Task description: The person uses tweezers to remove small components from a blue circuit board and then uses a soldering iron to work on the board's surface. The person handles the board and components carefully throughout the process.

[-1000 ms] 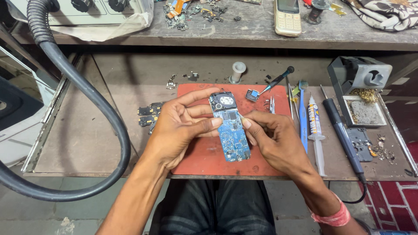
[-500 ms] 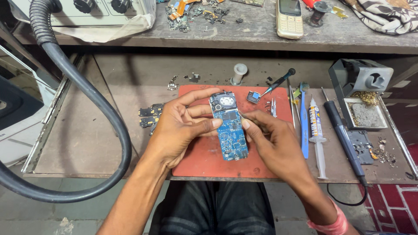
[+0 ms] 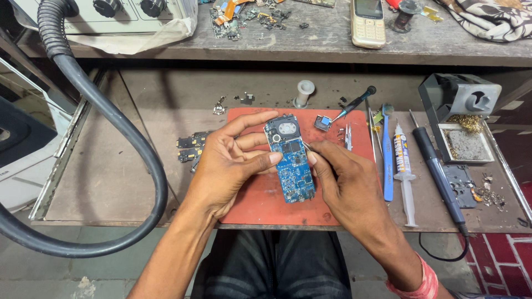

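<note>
Board: While I watched through the head camera, the blue circuit board (image 3: 292, 160) stood tilted above the red mat (image 3: 260, 196), its round speaker end pointing away from me.
Mat: it lay on the lower shelf of the wooden bench (image 3: 100, 177), directly under both hands.
Left hand: my left hand (image 3: 224, 163) was curled partway shut, thumb pressed on the board's left edge and fingers reaching behind its top.
Right hand: my right hand (image 3: 346, 185) was closed around the board's right edge, and pinched a thin metal tool (image 3: 305, 145) whose tip touched the board near the speaker; I could not tell what kind of tool it was.
Right of mat: a small blue square part (image 3: 322, 122), a screwdriver (image 3: 354, 103), a blue toothbrush (image 3: 387, 160), a syringe (image 3: 403, 166) and a soldering iron (image 3: 438, 171) lay side by side, with the iron's stand (image 3: 460, 119) beyond.
Left of mat: loose dark components (image 3: 188, 148) sat just beside it.
In the way: a thick black hose (image 3: 133, 144) looped across the left of my view.
Upper shelf: a beige keypad phone (image 3: 368, 22) lay among scrap parts.
</note>
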